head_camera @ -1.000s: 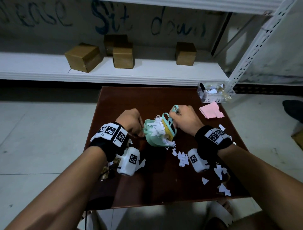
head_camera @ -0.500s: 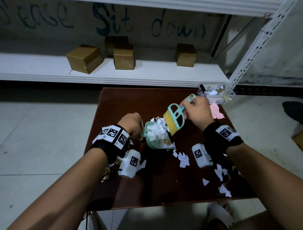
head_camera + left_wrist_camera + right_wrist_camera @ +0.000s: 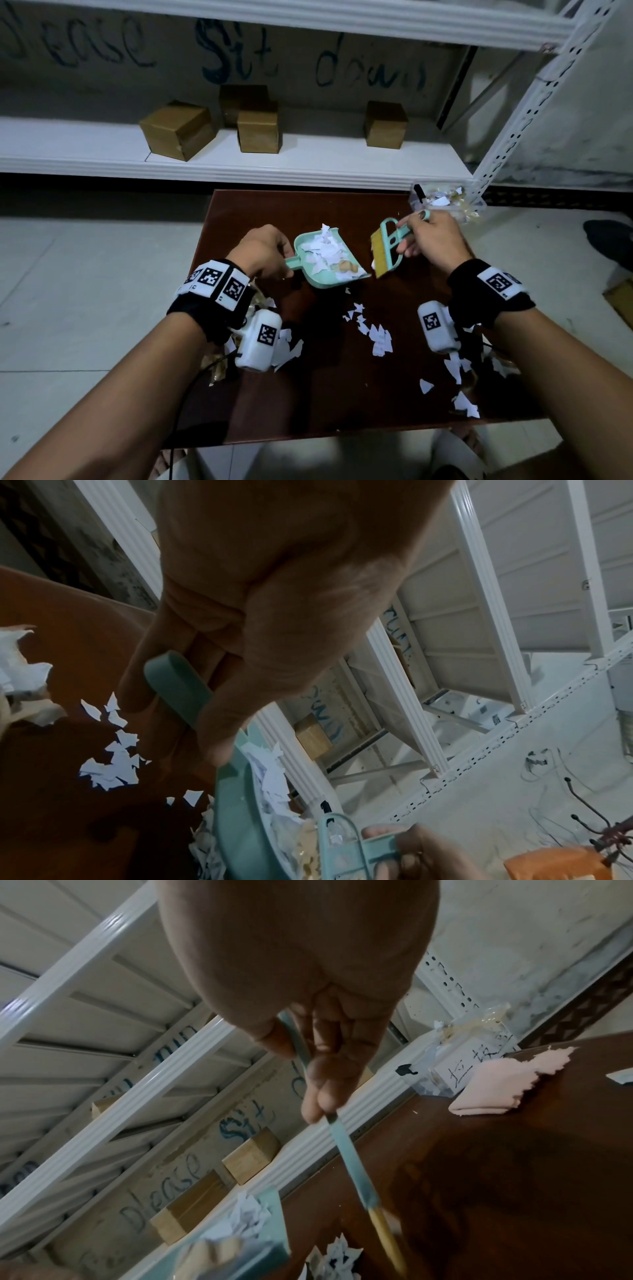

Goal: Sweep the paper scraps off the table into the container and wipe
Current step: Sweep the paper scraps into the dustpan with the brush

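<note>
My left hand (image 3: 263,250) grips the handle of a mint-green dustpan (image 3: 329,262) heaped with white paper scraps, held a little above the brown table (image 3: 274,212). In the left wrist view the fingers wrap the dustpan handle (image 3: 178,688). My right hand (image 3: 428,240) holds a mint-green hand brush (image 3: 387,250) with yellow bristles just right of the pan's lip. The brush handle (image 3: 346,1148) runs out from between the fingers in the right wrist view. Loose paper scraps (image 3: 373,332) lie on the table below both hands and near its front right corner (image 3: 462,401).
A clear plastic container (image 3: 445,202) with scraps stands at the table's far right corner. A pink cloth (image 3: 507,1083) lies beside it. Behind the table a white shelf (image 3: 308,164) carries several cardboard boxes (image 3: 178,130). A white slotted upright (image 3: 548,92) rises at the right.
The brush has lifted out of the dustpan and swung to the right. The dustpan has risen and levelled, moving toward the far side of the table with its scraps.
</note>
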`<state>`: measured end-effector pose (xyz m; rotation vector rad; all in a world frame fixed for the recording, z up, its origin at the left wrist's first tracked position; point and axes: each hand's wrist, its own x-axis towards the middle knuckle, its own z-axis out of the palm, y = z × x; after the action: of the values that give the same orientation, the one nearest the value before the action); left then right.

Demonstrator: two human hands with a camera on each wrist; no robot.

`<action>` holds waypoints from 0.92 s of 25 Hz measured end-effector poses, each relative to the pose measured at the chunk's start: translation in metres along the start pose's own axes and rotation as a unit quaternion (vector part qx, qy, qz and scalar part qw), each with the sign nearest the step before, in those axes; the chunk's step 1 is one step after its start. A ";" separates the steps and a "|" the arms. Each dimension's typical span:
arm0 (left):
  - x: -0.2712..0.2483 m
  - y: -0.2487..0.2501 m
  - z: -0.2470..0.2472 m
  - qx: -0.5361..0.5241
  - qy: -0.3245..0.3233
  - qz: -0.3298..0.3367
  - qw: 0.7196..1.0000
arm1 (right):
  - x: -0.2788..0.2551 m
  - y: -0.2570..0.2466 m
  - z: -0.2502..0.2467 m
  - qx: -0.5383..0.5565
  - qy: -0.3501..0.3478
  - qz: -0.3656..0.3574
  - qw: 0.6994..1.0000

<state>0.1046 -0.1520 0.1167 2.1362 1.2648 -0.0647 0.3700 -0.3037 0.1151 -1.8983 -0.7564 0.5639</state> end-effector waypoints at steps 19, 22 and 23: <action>0.003 -0.005 -0.005 -0.088 0.068 0.008 0.994 | 0.011 0.018 -0.005 -0.064 -0.014 0.073 0.995; 0.003 -0.005 -0.004 -0.087 0.068 0.014 0.994 | 0.010 0.017 -0.011 -0.053 -0.003 0.098 0.994; 0.003 -0.004 -0.003 -0.086 0.069 0.017 0.994 | 0.010 0.017 -0.012 -0.038 0.006 0.111 0.993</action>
<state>0.1019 -0.1463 0.1158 2.0410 1.2643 0.2022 0.3893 -0.3098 0.1043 -2.0700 -0.5692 0.6684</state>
